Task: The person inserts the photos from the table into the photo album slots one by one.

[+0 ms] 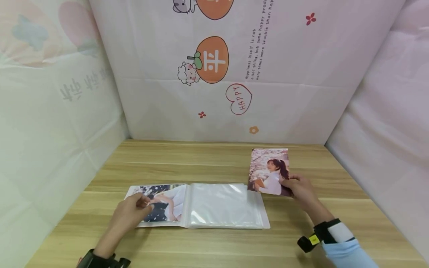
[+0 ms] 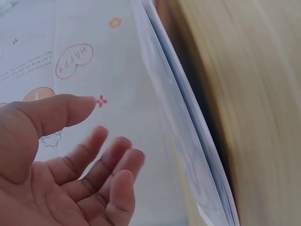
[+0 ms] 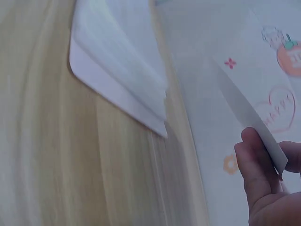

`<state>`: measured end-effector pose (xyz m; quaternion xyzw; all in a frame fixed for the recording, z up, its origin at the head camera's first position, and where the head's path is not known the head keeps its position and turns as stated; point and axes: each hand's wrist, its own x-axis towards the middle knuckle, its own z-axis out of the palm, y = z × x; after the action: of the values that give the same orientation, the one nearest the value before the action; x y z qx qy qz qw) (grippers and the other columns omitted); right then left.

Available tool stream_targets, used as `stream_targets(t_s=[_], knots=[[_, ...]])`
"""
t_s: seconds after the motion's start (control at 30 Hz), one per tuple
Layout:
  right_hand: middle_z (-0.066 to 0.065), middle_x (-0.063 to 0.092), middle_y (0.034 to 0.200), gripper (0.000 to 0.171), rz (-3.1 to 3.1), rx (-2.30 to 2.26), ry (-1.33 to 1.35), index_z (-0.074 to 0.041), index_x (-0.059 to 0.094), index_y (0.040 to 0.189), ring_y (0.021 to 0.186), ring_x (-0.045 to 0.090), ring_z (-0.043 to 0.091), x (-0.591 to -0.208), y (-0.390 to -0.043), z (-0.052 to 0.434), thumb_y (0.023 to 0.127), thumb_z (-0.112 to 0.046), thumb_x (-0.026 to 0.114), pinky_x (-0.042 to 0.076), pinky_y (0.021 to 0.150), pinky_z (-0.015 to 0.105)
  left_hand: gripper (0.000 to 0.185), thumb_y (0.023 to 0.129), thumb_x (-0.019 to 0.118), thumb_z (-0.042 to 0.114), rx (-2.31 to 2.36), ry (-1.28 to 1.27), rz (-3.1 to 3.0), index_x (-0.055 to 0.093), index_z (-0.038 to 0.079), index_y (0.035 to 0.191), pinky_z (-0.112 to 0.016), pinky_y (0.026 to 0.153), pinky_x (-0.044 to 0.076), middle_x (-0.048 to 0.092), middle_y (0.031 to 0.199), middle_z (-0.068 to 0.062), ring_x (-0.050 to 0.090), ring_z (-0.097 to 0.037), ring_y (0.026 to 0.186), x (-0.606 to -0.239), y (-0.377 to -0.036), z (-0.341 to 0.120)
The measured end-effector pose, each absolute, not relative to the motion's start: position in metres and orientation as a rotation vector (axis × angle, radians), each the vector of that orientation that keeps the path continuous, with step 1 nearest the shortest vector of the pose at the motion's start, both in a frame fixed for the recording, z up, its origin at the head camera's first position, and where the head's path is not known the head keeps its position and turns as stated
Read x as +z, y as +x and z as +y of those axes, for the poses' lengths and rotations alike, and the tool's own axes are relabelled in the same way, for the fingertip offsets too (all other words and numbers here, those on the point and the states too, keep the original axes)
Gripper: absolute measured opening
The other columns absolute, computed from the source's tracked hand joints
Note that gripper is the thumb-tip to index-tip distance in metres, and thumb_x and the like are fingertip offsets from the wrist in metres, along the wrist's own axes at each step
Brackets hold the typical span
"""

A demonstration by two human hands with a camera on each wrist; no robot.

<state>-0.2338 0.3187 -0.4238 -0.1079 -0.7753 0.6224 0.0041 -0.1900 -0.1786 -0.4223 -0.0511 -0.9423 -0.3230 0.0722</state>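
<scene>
Head view shows a person sitting at a wooden surface (image 1: 214,163) with printed cloth walls (image 1: 301,93) around it. An open photo album (image 1: 197,205) lies flat near the front middle of the surface. Its left page carries a photo, and its right page is a clear plastic sleeve (image 1: 222,203).

The left hand (image 1: 129,214) reaches forward from the lower left with the forearm low over the surface, and it rests on the left page of the album. In the left wrist view its fingers (image 2: 110,160) are relaxed and only a little bent, with the thumb spread apart from them, and they hold nothing. The edge of the album pages stands just beside them.

The right hand (image 1: 299,190) comes in from the lower right, with a wrist device and a light blue sleeve (image 1: 346,255) behind it. This hand pinches a loose photo (image 1: 269,171) of a person in white clothes at its lower right corner. The photo is lifted and tilted, and its lower left corner is over the upper right corner of the album. In the right wrist view the photo (image 3: 249,117) is seen from its edge, with the thumb (image 3: 251,165) pressed on one side and other fingers behind it. The corner of the album pages is apart from this hand in that view.
</scene>
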Motion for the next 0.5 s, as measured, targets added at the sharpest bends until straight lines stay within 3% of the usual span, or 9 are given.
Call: stream_targets(t_s=[0.27,0.5], knots=[[0.004,0.06,0.079,0.034,-2.394,2.088,-0.174,0.004,0.036,0.107,0.065,0.052,0.01,-0.427,-0.234,0.281,0.089,-0.011,0.062,0.044,0.053,0.023,0.011,0.079,0.069,0.01,-1.134,-0.164,-2.692,0.064,0.004,0.087,-0.033,0.068,0.049,0.062,0.078,-0.001,0.059,-0.015,0.073,-0.415,-0.191,-0.154],[0.013,0.066,0.09,0.04,-2.398,2.154,-0.142,0.004,0.037,0.11,0.073,0.061,0.016,-0.43,-0.233,0.26,0.087,-0.013,0.065,0.051,0.06,0.028,0.017,0.081,0.069,0.01,-1.389,-0.196,-2.6,0.064,0.002,0.096,-0.031,0.071,0.05,0.061,0.086,-0.004,0.059,-0.018,0.08,-0.412,-0.202,-0.121]])
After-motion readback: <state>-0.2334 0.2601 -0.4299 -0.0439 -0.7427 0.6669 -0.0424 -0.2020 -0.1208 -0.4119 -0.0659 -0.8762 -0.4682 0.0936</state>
